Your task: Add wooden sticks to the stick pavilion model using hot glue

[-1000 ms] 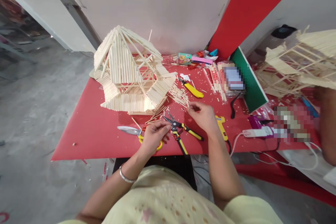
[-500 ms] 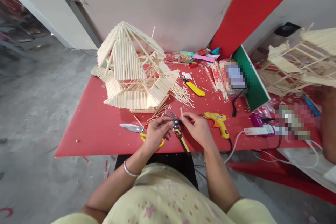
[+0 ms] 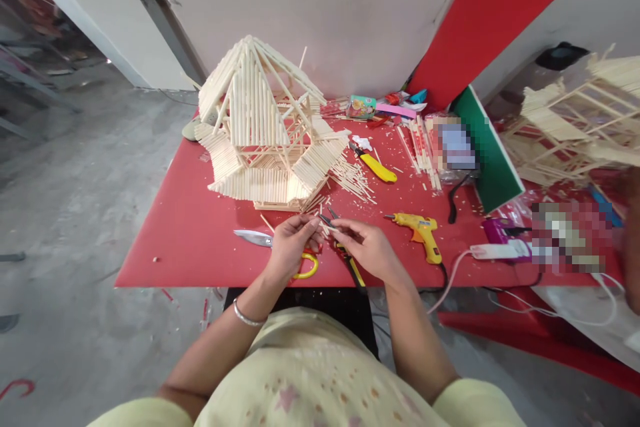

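My right hand (image 3: 367,247) pinches a short wooden stick (image 3: 328,230), which points across toward my left hand. Close beside it, my left hand (image 3: 293,243) has thumb and fingers drawn together; whatever is between them is too small to make out. Pliers with black and yellow handles (image 3: 354,271) lie on the table under my hands, their jaws showing between my fingertips. Scissors with yellow handles (image 3: 307,267) lie partly hidden below my left hand. Beyond my hands stands a pavilion-like model (image 3: 260,183) built of wooden sticks, with a pointed roof partly covered.
Loose cut sticks (image 3: 353,180) are heaped right of the model, near a yellow utility knife (image 3: 377,167). A yellow glue gun (image 3: 420,233) lies right of my hand on the red table (image 3: 165,240). A green board (image 3: 493,153) stands before another stick model (image 3: 575,120); a person's arm is at the right edge.
My hands have come closer together. The stick in my right hand has tipped from upright to lying toward my left hand. The whole view has shifted slightly.
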`<state>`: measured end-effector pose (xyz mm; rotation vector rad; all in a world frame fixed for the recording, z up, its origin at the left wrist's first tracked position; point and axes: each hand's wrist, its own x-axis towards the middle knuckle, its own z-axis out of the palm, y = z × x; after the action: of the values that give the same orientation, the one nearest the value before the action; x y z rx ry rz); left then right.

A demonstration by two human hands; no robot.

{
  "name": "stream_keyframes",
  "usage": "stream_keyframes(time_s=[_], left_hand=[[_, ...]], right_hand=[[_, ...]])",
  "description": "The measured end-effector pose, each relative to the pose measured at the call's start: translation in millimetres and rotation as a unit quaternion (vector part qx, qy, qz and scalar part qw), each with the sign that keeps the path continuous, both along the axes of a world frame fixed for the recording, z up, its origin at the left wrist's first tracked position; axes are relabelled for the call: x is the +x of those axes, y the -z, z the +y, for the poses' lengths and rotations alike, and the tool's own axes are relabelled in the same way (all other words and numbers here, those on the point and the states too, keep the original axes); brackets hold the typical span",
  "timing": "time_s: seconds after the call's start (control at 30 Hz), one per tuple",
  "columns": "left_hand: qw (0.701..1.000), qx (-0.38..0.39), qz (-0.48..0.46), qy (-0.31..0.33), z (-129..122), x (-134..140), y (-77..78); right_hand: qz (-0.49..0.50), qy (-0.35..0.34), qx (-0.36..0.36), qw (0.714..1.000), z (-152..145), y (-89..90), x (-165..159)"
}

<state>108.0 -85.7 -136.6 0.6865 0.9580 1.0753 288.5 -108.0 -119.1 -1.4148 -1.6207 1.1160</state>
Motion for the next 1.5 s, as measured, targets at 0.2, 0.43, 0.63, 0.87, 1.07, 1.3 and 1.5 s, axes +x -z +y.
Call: stream_keyframes(time_s=[0.2,0.43,0.63,0.87,1.07,1.3,1.5], left_hand=[[1.000,-0.020,-0.020,-0.013,-1,-6,4.3],[0.988,0.044,0.135,0.061,-6,-9,0.8],[0.959,0.118,0.236,0.103,-9,-8,-4.5],[0.988,0.015,0.096,0.123,-14,1,-4.4],[0.989,-0.037,-0.065,0.128,-21,6,-3.4],[0.974,-0.038,-0.145,0.170,-20,5,-20.0],[0.980,-0.036,-0.148,0.130,-23,2,-26.8]], right_hand=[[-0.004,0.060,0.023,0.998,-1,4.3,1],[-0.054,0.099,0.073,0.991,-2,3.0,-1],[-0.101,0.090,0.130,0.982,-4,3.4,-6],[-0.140,0.117,0.200,0.963,-7,12.8,-17],[-0.107,0.154,0.210,0.959,-12,11.3,-26],[0.087,0.195,0.069,0.974,-9,11.6,-34],[0.012,0.187,0.140,0.972,-10,-10.3,-37]])
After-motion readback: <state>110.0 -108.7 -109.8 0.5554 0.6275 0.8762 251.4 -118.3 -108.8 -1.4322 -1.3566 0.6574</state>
